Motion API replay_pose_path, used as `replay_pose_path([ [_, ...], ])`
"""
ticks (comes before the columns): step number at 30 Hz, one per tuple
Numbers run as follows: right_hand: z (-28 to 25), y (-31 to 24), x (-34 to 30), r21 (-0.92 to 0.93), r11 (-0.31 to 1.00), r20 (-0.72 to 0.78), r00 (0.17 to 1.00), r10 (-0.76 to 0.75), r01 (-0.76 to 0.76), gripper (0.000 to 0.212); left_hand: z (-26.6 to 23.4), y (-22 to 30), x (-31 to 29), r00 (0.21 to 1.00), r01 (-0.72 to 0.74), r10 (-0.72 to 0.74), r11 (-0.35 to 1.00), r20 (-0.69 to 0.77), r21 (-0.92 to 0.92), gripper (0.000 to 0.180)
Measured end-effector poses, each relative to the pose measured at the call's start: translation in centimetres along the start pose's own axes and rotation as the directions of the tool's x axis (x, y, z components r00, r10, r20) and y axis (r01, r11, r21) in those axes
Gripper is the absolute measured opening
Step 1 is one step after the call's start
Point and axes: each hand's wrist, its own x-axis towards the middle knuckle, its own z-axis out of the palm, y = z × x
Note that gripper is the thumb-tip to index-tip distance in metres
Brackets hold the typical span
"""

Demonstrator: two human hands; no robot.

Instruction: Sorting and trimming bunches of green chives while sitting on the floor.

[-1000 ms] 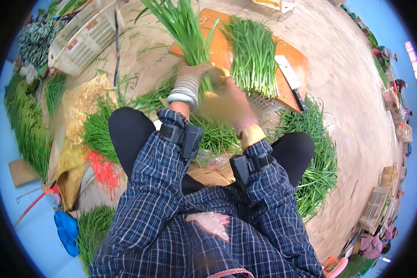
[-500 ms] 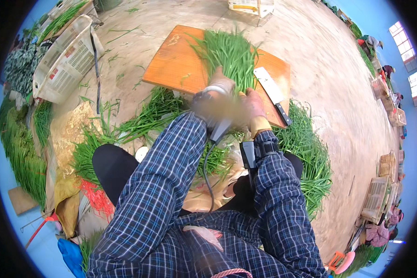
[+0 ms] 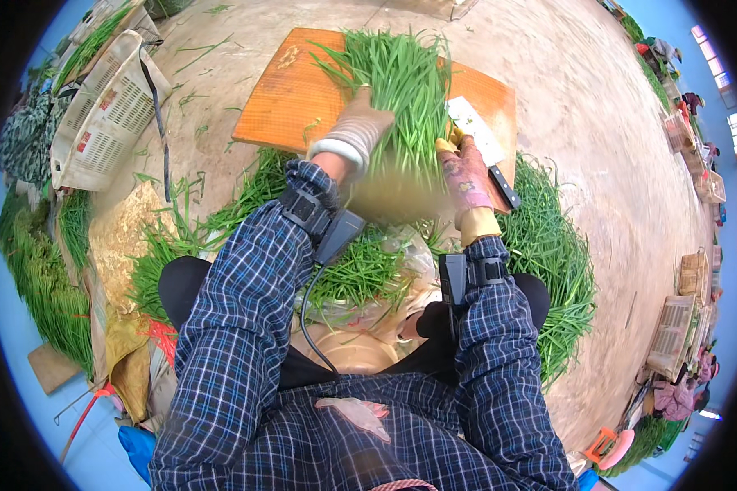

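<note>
A thick bunch of long green leaves like garlic chives (image 3: 405, 90) lies across an orange wooden board (image 3: 278, 102). My left hand (image 3: 356, 127), in a pale knitted glove, grips the bunch's left side, thumb up and other fingers hidden in the leaves. At the right edge of the bunch is my right hand (image 3: 467, 176), in a pinkish glove with yellow fingertips. Its fingers are a little apart, close against the leaves and beside the knife. The broad-bladed knife (image 3: 504, 186) with a black handle lies on the board. A blurred smear hides the bunch's near end.
Loose green leaves are heaped right of the board (image 3: 557, 270) and between my knees (image 3: 356, 270). A white plastic crate (image 3: 98, 123) stands at the far left, with a dark strap hanging from it. More leaf piles (image 3: 45, 278) line the left wall. Other people (image 3: 675, 401) work among crates at right.
My hands have moved apart: the left went left and up along the bunch, the right shifted slightly right. The bunch's near part shows more between them. The view has also shifted a little.
</note>
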Motion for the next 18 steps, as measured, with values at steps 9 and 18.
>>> replay_pose_path([
  [9, 2.4, -4.0, 0.9, -0.17, 0.969, 0.135, 0.97, 0.204, -0.18, 0.057, 1.5, -7.2, -0.2, 0.966, 0.112, -0.18, 0.938, -0.184, -0.33, 0.089],
  [18, 9.2, -0.6, 0.9, -0.31, 0.942, 0.124, 0.988, -0.094, 0.128, 0.033, 4.2, -5.2, 1.8, 0.987, -0.086, 0.101, 0.989, 0.127, -0.118, 0.093],
])
